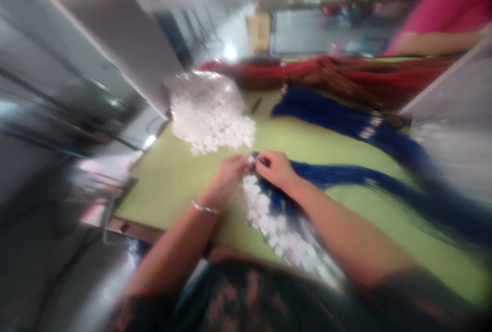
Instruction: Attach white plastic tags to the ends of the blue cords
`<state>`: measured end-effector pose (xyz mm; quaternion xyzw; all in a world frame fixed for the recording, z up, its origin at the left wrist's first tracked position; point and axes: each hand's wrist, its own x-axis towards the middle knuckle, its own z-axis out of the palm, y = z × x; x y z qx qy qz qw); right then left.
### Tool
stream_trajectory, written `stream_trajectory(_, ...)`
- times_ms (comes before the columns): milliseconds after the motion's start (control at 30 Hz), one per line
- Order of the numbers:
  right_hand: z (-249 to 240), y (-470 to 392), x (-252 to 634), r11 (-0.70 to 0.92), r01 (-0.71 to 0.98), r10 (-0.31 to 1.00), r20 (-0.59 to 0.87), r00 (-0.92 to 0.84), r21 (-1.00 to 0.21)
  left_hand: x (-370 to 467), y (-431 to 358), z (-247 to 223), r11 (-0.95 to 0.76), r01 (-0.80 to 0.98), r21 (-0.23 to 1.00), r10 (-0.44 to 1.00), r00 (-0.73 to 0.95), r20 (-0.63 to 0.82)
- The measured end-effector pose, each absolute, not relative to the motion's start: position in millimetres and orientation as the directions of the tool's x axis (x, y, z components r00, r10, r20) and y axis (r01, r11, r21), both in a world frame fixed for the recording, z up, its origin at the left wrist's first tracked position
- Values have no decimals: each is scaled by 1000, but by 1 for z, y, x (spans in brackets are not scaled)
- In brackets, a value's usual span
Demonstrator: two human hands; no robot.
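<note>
My left hand (pixel 232 169), with a silver bangle at the wrist, pinches a small white plastic piece (pixel 251 160), probably a connector housing. Beside it, almost touching, my right hand (pixel 277 169) is closed in a pinch on a blue wire. From under the right hand a long bundle of blue wires (pixel 342 172) runs off to the right. Below both hands, many white pieces (pixel 269 222) lie in a slanting row at the ends of further blue wires. Blur hides the fingertips' exact contact.
A clear plastic bag (pixel 207 101) spills loose white pieces onto the green table (pixel 161 183). Behind lie a second blue wire bundle (pixel 326 111) and red-brown wires (pixel 315 73). A person's pink sleeve (pixel 446 9) shows at the far right. A whitish panel (pixel 457 122) stands at the right.
</note>
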<state>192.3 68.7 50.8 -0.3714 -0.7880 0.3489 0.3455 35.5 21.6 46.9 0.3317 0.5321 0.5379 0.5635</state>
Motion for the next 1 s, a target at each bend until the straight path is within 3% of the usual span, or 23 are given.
stream_trajectory(267, 49, 70, 193, 600, 408, 749, 302, -590, -688, 38, 18, 50, 166, 26, 986, 942, -299, -151)
stream_trajectory(667, 43, 72, 192, 487, 310, 813, 295, -501, -817, 40, 18, 47, 217, -304, 927, 951, -146, -271)
stream_trajectory(833, 45, 71, 193, 517, 327, 798, 307, -519, -791, 39, 18, 46, 217, -268, 939, 955, -143, -261)
stream_trajectory(1000, 49, 69, 192, 573, 387, 766, 304, -566, -722, 37, 17, 42, 184, -111, 977, 956, -212, -204)
